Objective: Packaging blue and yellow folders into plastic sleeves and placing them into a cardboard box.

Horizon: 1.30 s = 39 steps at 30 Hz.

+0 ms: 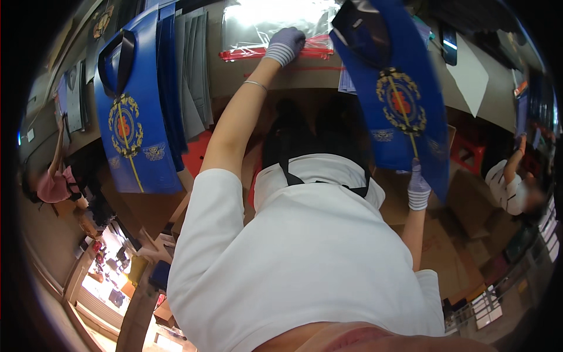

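My left hand (285,46), in a purple-grey knit glove with a white striped cuff, is at a stack of clear plastic bags (246,36) with red edge strips. Its fingers are curled on the top plastic bag beside the red strip; the fingertips are hidden. On the right, my right hand (418,186), gloved alike, grips the lower edge of a blue paper gift bag (390,88) with a dark ribbon handle and a gold and red emblem. That bag stands tilted between the table edge and my body.
At left, a similar blue gift bag (132,111) stands before more blue bags and grey folded ones (193,70). A phone (449,47) and a white sheet (469,79) lie at the right. Other people work at far left (56,186) and far right (511,185).
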Each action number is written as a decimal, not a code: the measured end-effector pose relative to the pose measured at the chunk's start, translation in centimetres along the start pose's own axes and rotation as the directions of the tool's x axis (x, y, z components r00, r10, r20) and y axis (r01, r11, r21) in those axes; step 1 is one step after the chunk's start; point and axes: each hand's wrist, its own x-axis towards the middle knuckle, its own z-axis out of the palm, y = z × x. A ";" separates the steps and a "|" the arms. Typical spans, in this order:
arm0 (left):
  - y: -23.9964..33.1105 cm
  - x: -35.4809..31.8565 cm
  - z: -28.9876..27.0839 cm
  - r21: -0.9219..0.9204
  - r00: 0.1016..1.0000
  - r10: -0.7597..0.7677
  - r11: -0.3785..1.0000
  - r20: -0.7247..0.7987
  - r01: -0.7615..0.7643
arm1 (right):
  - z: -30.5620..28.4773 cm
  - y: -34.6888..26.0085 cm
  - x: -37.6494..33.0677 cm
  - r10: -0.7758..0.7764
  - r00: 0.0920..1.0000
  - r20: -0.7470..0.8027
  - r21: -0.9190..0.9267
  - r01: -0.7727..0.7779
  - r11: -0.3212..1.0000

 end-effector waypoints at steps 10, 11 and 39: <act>-0.2 3.5 1.8 -0.396 0.906 -0.291 0.827 0.307 0.400 | -4.9 4.4 -3.2 -0.087 0.985 -0.149 -0.139 0.066 0.988; -1.2 3.4 2.5 -0.526 0.933 -0.228 0.777 0.278 0.347 | -4.5 4.3 -3.1 -0.187 0.980 -0.066 -0.294 0.160 0.942; 1.7 3.6 2.4 -0.226 0.998 -0.010 0.974 -0.060 -0.004 | -3.0 4.5 -4.3 0.095 0.968 -0.232 0.144 -0.062 0.988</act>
